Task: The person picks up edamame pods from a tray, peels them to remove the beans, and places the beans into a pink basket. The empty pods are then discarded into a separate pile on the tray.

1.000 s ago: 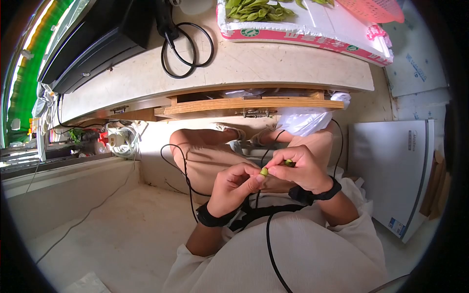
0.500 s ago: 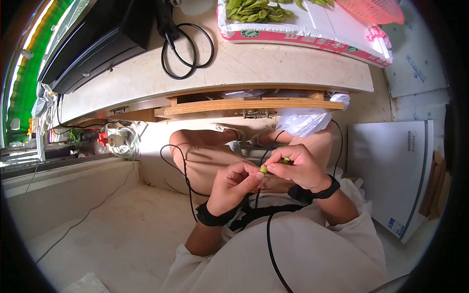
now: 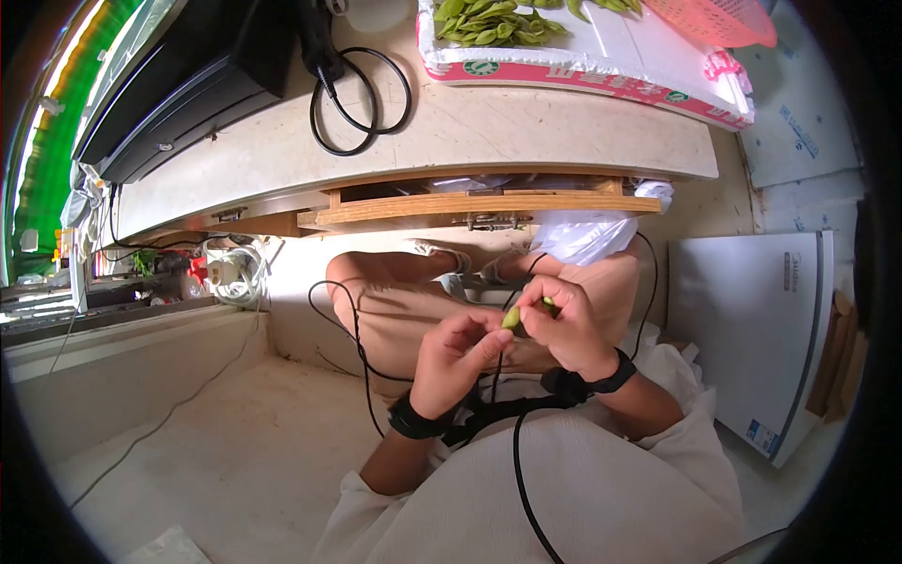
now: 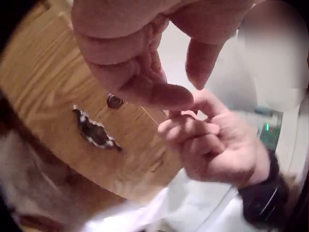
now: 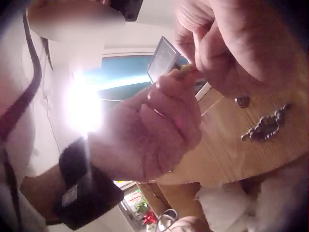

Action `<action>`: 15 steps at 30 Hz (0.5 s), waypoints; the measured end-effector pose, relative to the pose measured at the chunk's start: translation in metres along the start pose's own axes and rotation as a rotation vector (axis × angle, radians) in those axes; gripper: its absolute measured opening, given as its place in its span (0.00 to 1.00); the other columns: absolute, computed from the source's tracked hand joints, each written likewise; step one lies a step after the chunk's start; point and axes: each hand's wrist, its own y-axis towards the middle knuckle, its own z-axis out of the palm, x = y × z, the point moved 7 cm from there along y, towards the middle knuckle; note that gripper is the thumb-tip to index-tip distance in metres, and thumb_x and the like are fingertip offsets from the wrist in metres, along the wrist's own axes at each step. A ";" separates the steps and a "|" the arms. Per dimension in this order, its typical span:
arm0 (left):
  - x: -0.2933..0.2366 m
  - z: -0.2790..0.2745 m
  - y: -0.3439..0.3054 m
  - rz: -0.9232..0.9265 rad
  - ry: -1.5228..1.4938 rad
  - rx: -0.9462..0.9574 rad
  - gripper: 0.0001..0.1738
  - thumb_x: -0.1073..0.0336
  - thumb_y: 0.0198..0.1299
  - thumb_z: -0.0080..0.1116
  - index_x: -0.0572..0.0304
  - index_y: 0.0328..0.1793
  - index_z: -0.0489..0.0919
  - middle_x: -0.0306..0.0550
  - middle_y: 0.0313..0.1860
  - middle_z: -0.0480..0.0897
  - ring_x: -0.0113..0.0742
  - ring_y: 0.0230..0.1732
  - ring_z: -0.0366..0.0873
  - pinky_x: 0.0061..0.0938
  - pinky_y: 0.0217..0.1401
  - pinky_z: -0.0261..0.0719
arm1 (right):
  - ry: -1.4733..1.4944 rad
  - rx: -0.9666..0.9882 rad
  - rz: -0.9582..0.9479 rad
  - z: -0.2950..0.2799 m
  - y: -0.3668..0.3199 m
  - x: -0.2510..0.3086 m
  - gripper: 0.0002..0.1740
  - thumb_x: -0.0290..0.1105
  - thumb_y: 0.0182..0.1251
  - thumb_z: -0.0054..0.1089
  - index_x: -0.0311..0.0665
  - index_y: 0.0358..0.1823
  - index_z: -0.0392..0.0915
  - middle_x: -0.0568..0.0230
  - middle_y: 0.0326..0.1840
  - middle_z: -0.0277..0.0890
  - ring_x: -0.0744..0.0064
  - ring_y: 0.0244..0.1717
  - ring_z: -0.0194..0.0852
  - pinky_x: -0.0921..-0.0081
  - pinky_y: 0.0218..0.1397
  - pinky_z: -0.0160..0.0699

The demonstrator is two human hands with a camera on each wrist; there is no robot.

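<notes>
In the head view my left hand [image 3: 458, 360] pinches a plump green bean pod [image 3: 511, 318] between thumb and fingertips. My right hand [image 3: 569, 327] has its fingertips right at the other side of that pod. Its curled fingers also hold a second green piece [image 3: 549, 303], mostly hidden in the hand. Both hands are close together above the lap. In the right wrist view a sliver of the green pod [image 5: 182, 72] shows at the fingertips, while in the left wrist view the fingers cover it.
On the counter [image 3: 564, 127] beyond, a white foam box lid [image 3: 620, 66] bears a pile of green pods [image 3: 493, 23] and a pink basket [image 3: 719, 19]. A wooden drawer [image 3: 489, 201] stands pulled out beneath. A white bag [image 3: 587, 235] hangs below it; black cables [image 3: 357, 329] loop around the lap.
The right hand has turned and shifted slightly left, with its fingertips higher. The left hand has moved a little right. More of the pod between them now shows.
</notes>
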 end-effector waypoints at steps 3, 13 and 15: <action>-0.035 0.007 -0.006 0.429 0.690 -0.247 0.11 0.72 0.56 0.64 0.68 0.42 0.76 0.44 0.35 0.81 0.30 0.36 0.79 0.22 0.39 0.78 | -0.147 -0.126 -0.063 -0.005 0.000 0.013 0.02 0.24 0.61 0.56 0.33 0.33 0.74 0.79 0.25 0.67 0.94 0.26 0.59 0.92 0.28 0.59; -0.015 -0.013 0.000 0.256 0.292 -0.176 0.07 0.73 0.65 0.53 0.70 0.45 0.75 0.46 0.38 0.82 0.29 0.37 0.80 0.23 0.43 0.80 | -0.163 -0.032 -0.028 0.009 -0.003 0.009 0.02 0.23 0.61 0.57 0.33 0.33 0.73 0.79 0.24 0.66 0.93 0.25 0.58 0.92 0.27 0.59; -0.012 -0.016 0.002 0.203 0.200 -0.156 0.07 0.72 0.65 0.54 0.70 0.45 0.75 0.47 0.37 0.82 0.28 0.36 0.79 0.22 0.43 0.79 | -0.160 -0.026 -0.044 0.010 -0.003 0.010 0.02 0.23 0.61 0.57 0.33 0.34 0.73 0.80 0.23 0.65 0.93 0.24 0.57 0.92 0.26 0.58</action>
